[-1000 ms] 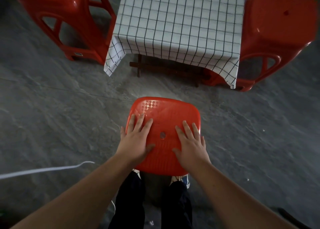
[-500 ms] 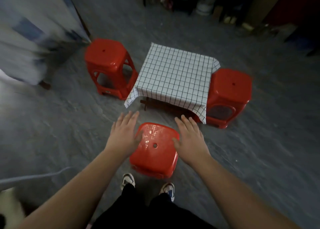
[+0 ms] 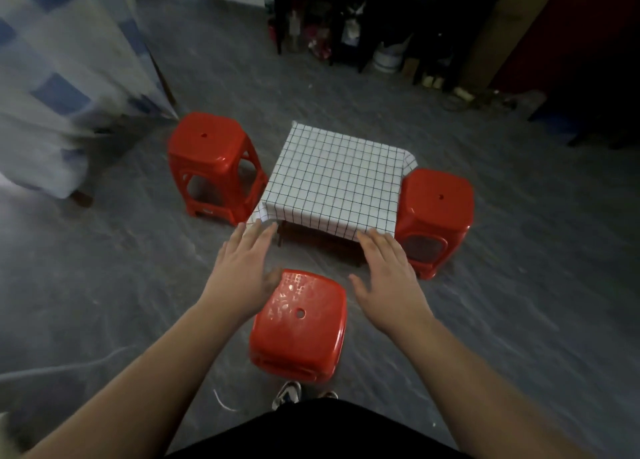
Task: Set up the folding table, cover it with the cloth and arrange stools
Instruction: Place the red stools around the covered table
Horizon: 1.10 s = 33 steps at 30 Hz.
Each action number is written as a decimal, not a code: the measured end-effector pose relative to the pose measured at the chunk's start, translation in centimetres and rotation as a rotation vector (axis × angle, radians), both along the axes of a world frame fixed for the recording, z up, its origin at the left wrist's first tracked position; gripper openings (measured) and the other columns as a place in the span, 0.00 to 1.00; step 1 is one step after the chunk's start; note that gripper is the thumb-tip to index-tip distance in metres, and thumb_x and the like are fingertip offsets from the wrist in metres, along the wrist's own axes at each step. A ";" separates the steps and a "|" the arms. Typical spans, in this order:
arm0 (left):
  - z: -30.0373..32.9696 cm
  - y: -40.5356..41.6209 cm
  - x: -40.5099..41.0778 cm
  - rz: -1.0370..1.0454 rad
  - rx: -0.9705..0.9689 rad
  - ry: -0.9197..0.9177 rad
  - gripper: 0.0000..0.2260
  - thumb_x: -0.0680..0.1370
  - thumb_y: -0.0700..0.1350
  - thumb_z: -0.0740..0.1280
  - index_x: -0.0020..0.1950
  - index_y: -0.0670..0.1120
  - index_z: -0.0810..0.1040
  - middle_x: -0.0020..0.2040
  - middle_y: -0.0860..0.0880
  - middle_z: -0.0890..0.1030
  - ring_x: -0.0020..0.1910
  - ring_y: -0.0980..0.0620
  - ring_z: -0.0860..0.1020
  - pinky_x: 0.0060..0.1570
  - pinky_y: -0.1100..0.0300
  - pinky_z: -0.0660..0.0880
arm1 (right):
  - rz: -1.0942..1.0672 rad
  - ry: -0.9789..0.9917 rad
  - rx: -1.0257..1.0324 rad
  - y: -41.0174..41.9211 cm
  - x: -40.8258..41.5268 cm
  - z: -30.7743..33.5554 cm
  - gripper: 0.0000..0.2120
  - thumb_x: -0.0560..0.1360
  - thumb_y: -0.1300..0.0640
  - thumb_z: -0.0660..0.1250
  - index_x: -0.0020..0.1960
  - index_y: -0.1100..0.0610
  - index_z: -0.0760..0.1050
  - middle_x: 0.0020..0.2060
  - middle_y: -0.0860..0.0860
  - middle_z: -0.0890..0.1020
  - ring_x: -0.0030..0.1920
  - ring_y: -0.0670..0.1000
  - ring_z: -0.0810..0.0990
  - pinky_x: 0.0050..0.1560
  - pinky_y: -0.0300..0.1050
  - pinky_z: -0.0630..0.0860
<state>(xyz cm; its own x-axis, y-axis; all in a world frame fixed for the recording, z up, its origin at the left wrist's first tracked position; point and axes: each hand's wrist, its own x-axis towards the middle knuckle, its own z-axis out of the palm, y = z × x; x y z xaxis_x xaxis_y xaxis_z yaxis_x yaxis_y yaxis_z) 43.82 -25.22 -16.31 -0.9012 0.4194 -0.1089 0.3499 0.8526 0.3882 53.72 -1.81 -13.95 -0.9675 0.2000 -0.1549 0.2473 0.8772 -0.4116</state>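
Note:
A low folding table stands on the grey floor, covered by a white cloth (image 3: 334, 181) with a black grid. One red plastic stool (image 3: 211, 160) stands at its left side, another red stool (image 3: 434, 209) at its right. A third red stool (image 3: 301, 323) stands in front of the table, just ahead of my feet. My left hand (image 3: 242, 271) hovers above and to the left of this stool, fingers straight. My right hand (image 3: 388, 278) hovers to its right, fingers spread. Neither hand touches anything.
A blurred white and blue checked fabric (image 3: 62, 70) hangs over furniture at the left. Dark shelves with a white bucket (image 3: 388, 58) and clutter line the far wall. A white cord (image 3: 225, 403) lies on the floor near my shoes (image 3: 287, 394).
Both hands have lifted off the near stool's seat and moved apart. The view has risen and pulled back, so the table and all three stools now show.

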 end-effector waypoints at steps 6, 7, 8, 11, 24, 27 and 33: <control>0.9 6.4 -1.6 -0.190 0.012 0.040 0.31 0.77 0.60 0.56 0.78 0.53 0.55 0.79 0.46 0.59 0.78 0.44 0.53 0.74 0.41 0.58 | -0.167 0.003 0.025 3.4 2.0 1.5 0.34 0.79 0.45 0.61 0.80 0.46 0.50 0.80 0.46 0.50 0.80 0.50 0.44 0.78 0.55 0.52; 1.2 7.7 -1.6 -0.214 0.013 0.041 0.31 0.78 0.59 0.58 0.79 0.53 0.55 0.79 0.46 0.58 0.78 0.44 0.52 0.74 0.41 0.57 | -0.197 0.011 0.030 4.2 2.4 1.7 0.34 0.79 0.45 0.61 0.80 0.46 0.50 0.80 0.46 0.51 0.80 0.50 0.44 0.78 0.55 0.52; 1.5 9.1 -1.5 -0.237 0.012 0.045 0.31 0.78 0.58 0.60 0.79 0.53 0.55 0.79 0.46 0.57 0.79 0.44 0.51 0.75 0.42 0.56 | -0.224 0.021 0.038 5.1 2.9 1.9 0.33 0.79 0.45 0.61 0.80 0.46 0.50 0.80 0.46 0.51 0.80 0.50 0.44 0.78 0.56 0.52; 2.5 13.4 -1.1 -0.310 0.035 0.061 0.31 0.79 0.57 0.61 0.79 0.54 0.54 0.79 0.47 0.56 0.79 0.45 0.50 0.75 0.43 0.55 | -0.306 0.030 0.044 8.4 4.6 2.4 0.33 0.79 0.44 0.61 0.80 0.45 0.50 0.80 0.46 0.50 0.80 0.50 0.44 0.78 0.58 0.53; 2.2 39.0 0.7 -0.388 -0.071 0.058 0.31 0.79 0.56 0.61 0.79 0.53 0.53 0.80 0.46 0.55 0.79 0.43 0.50 0.75 0.44 0.55 | -0.389 -0.013 -0.013 33.1 8.8 0.1 0.33 0.80 0.46 0.60 0.80 0.45 0.48 0.80 0.45 0.47 0.80 0.49 0.41 0.78 0.57 0.52; 2.1 44.8 1.2 -0.345 -0.082 0.031 0.31 0.79 0.56 0.61 0.79 0.54 0.53 0.80 0.47 0.56 0.79 0.44 0.51 0.74 0.43 0.56 | -0.304 -0.043 -0.015 39.2 8.5 0.4 0.33 0.80 0.46 0.60 0.80 0.46 0.48 0.81 0.47 0.47 0.80 0.50 0.41 0.78 0.55 0.51; 1.7 50.2 0.0 -0.237 -0.099 0.024 0.30 0.78 0.57 0.61 0.79 0.53 0.55 0.79 0.45 0.57 0.78 0.43 0.52 0.74 0.42 0.57 | -0.191 -0.042 -0.012 46.8 5.1 0.1 0.33 0.80 0.46 0.60 0.80 0.47 0.49 0.80 0.47 0.47 0.80 0.51 0.42 0.78 0.56 0.51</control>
